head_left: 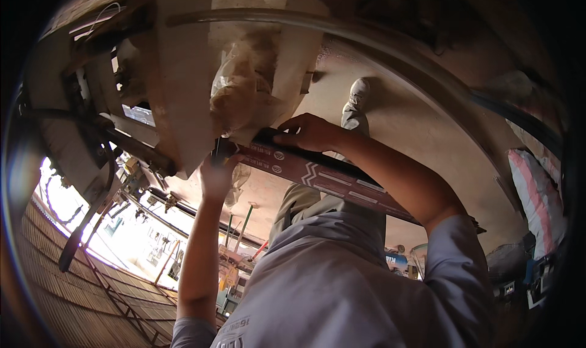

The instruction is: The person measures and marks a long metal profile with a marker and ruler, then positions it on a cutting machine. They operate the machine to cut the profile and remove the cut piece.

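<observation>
A long, narrow carton (342, 182), maroon on the printed side and black along another edge, lies slantwise before my body. My right hand (308, 133) reaches over its black edge near the left end, fingers bent onto it. At that left end is my left hand (217, 172), its fingers closed around the carton's corner; a light smear blurs part of this hand. A small dark upright piece (217, 146) shows just above the left fingers, too unclear to name. The carton's right end passes behind my right forearm.
Pale upright panels (186, 73) stand ahead, with a clear plastic bag (235, 82) hanging against them. A long pipe (274, 16) crosses the far side. A pink-and-white sack (534, 195) lies at the right. My shoe (360, 90) rests on the floor.
</observation>
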`<move>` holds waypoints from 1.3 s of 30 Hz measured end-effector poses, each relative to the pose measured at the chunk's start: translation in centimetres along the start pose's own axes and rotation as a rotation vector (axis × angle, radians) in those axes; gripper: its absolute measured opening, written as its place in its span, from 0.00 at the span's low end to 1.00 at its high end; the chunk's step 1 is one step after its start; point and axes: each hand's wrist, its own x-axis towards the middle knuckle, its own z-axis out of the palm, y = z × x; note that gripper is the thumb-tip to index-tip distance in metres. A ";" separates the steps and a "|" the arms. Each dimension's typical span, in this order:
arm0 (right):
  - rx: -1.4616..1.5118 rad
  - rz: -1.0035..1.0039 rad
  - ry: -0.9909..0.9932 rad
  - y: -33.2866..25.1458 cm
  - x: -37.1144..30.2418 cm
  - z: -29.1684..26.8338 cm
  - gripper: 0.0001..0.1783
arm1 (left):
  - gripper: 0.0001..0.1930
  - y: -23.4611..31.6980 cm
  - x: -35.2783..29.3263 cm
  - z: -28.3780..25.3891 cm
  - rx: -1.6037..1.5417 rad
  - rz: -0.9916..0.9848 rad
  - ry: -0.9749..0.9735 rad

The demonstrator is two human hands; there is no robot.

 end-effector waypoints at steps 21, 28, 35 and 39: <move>0.143 -0.205 -0.054 1.4 1.7 -0.8 0.23 | 0.21 -2.0 0.4 0.4 -0.044 0.166 0.013; 0.230 -0.257 -0.085 4.2 1.9 -0.7 0.21 | 0.20 -1.4 0.5 0.4 -0.097 0.165 0.022; 0.094 -0.210 0.030 2.0 4.6 0.5 0.25 | 0.21 -1.1 0.4 0.3 -0.059 0.132 -0.005; 0.010 -0.167 0.089 2.6 4.4 0.7 0.28 | 0.22 -1.1 0.5 0.2 -0.060 0.137 -0.013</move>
